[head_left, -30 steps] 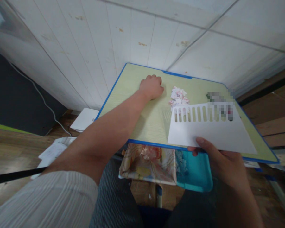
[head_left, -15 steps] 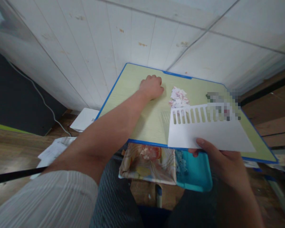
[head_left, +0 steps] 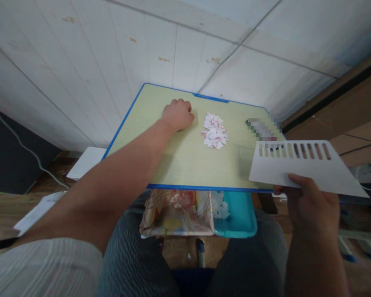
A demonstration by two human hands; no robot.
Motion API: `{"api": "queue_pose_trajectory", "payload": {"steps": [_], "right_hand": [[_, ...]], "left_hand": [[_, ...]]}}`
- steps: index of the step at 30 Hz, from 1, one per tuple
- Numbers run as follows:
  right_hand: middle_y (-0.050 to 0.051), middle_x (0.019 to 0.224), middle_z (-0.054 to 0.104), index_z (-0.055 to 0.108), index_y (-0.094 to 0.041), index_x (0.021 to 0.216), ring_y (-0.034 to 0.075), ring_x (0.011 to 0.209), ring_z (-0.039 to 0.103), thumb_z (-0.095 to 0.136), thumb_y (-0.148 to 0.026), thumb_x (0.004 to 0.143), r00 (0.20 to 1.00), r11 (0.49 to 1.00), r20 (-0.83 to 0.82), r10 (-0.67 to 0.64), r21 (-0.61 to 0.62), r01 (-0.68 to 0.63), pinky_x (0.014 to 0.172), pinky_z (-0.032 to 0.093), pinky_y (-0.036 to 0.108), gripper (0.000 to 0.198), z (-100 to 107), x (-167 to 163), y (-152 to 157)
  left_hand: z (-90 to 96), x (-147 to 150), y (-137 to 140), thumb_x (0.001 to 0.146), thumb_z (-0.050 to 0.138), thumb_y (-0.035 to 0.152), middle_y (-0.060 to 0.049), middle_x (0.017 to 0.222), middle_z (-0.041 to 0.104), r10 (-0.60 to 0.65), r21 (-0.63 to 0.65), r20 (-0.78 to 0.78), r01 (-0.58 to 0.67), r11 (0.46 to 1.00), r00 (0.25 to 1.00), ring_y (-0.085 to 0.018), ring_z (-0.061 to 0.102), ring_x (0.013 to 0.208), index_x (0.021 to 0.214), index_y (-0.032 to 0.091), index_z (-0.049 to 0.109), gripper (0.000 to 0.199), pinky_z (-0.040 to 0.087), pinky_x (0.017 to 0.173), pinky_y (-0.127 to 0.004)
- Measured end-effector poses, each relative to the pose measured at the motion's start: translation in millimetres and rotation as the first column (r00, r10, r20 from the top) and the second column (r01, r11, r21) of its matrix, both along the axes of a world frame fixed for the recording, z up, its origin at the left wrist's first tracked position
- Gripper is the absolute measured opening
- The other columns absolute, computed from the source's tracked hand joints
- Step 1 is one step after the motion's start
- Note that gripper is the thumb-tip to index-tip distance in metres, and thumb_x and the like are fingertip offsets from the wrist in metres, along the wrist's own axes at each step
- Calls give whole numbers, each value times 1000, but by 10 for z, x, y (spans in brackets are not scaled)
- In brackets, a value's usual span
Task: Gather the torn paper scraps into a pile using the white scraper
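Observation:
My right hand (head_left: 312,202) pinches the lower edge of a white card with a row of slots (head_left: 299,165), thumb on top. The card is held over the right front edge of the table and partly past it. My left hand (head_left: 178,114) rests on the left part of the table top with its fingers curled under; what they hold, if anything, is hidden. A pile of small torn white paper pieces with pinkish marks (head_left: 215,131) lies on the table between the two hands.
The small pale-yellow table (head_left: 185,169) has a blue rim and stands against a white wall. A blurred-out object (head_left: 261,128) lies at its right. Under the front edge are a cloth-lined tray (head_left: 179,225) and a turquoise tray (head_left: 241,214). A white box (head_left: 86,161) stands left.
My right hand has moved the slotted card to the right, away from the paper pile, which now shows fully. The view has shifted right. My left hand stays in place on the table.

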State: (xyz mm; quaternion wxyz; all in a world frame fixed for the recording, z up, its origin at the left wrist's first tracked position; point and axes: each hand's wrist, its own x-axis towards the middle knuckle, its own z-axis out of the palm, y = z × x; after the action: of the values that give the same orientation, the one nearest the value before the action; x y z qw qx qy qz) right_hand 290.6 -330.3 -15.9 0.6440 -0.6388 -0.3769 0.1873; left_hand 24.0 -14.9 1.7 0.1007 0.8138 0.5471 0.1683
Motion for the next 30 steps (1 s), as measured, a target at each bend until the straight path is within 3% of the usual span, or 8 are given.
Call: {"api": "queue_pose_trajectory", "payload": {"steps": [4, 9, 18, 23, 30], "right_hand": [[-2, 90, 81, 81, -25, 113, 20, 60, 71, 103, -36, 76, 994, 992, -10, -112, -52, 111, 48, 59, 31, 44, -30, 274, -67], [3, 74, 82, 81, -23, 93, 25, 52, 73, 102, -45, 78, 1000, 964, 28, -7, -265, 14, 45, 59, 35, 34, 0, 335, -38], [4, 62, 77, 76, -26, 78, 24, 46, 67, 98, -51, 75, 972, 920, 93, 215, -352, -170, 43, 52, 34, 33, 229, -151, 254], [10, 61, 77, 75, -25, 65, 25, 48, 68, 92, -57, 84, 940, 893, 130, 316, -376, -248, 47, 57, 36, 40, 275, -480, 317], [6, 56, 72, 73, -27, 67, 25, 45, 67, 94, -56, 83, 941, 898, 70, 331, -331, -291, 46, 57, 36, 39, 256, -751, 401]], "left_hand": [[16, -11, -3, 113, 63, 32, -18, 169, 77, -3, -2, -1, 3, 1000, 1000, -41, 64, 162, 152, 23, 88, 47, 54, 139, -52], [12, -15, 3, 112, 62, 31, -18, 166, 79, 1, 13, -16, -1, 1000, 1000, -42, 66, 159, 151, 24, 89, 48, 57, 136, -55], [3, -5, -1, 111, 64, 31, -19, 168, 78, -11, 10, -7, 11, 1000, 1000, -42, 66, 161, 153, 23, 88, 49, 57, 138, -55], [9, 14, -14, 112, 64, 30, -19, 170, 77, -2, 0, -2, 2, 1000, 1000, -41, 65, 163, 153, 22, 88, 48, 56, 138, -54], [9, 10, -19, 112, 65, 31, -20, 172, 75, -10, -16, 13, 10, 1000, 1000, -42, 64, 165, 156, 22, 87, 50, 54, 139, -55]]}}
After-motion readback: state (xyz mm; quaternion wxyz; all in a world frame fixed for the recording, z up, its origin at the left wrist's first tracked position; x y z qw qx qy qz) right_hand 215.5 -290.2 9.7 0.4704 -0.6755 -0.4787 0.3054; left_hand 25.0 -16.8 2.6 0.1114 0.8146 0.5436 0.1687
